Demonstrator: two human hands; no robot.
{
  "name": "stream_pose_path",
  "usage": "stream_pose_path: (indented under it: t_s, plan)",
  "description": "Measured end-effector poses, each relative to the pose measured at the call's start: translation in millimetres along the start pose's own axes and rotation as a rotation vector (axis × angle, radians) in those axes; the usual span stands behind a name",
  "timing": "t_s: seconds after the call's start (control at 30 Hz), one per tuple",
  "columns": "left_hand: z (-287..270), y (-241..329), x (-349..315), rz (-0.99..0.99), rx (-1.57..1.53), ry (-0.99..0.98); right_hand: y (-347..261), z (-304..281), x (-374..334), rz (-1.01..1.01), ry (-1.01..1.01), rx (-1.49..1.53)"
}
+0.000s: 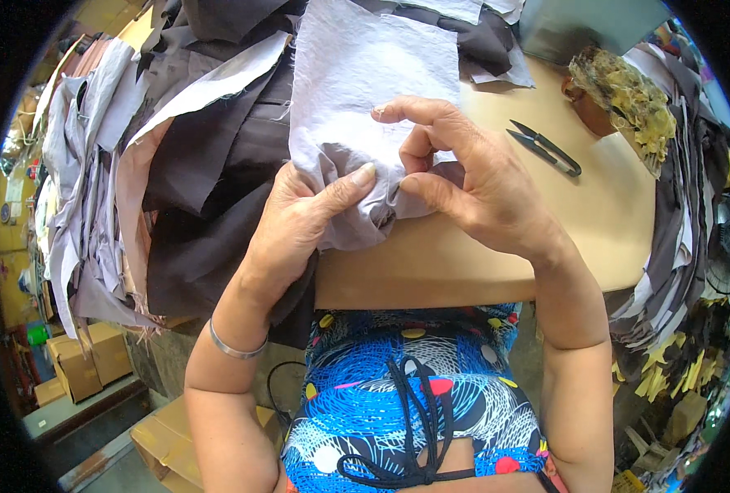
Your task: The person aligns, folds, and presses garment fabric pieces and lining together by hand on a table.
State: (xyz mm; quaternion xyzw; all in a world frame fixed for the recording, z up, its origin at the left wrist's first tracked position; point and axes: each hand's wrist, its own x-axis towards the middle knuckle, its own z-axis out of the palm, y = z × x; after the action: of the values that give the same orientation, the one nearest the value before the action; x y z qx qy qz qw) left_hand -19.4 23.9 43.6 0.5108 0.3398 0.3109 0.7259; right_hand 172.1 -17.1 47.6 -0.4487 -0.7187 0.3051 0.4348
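A pale grey piece of cloth (pixel 373 70) with frayed edges lies over the table's front part, its lower end bunched up between my hands. My left hand (pixel 299 214) is closed on the bunched end, the thumb pressing on top and the other fingers hidden beneath. On the opposite side of the bunch my right hand (pixel 488 181) pinches the cloth at its thumb tip, with the index finger raised and bent above it. Any small detail at the pinch is hard to make out. Black thread snips (pixel 546 148) lie to the right of my right hand.
Dark cloth pieces (pixel 233 156) overlap at the left on the tan table (pixel 595 230). More grey cloth (pixel 85 164) hangs over the left edge. A grey metal box (pixel 587 29) and yellowish crumpled material (pixel 628 99) stand far right. Cardboard boxes (pixel 90 361) sit below left.
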Motion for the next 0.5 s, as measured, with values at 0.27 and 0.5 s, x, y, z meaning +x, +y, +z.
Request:
stream_pose_path:
  t_s: [0.27, 0.5]
  plan:
    - [-2.2, -7.6, 2.5, -0.011, -0.078, 0.002, 1.6, 1.7, 2.7, -0.064, 0.032, -0.029]
    - [-0.7, -1.1, -0.3, -0.044, 0.032, 0.040, 3.7, 2.6, 1.0, -0.051, 0.012, -0.018]
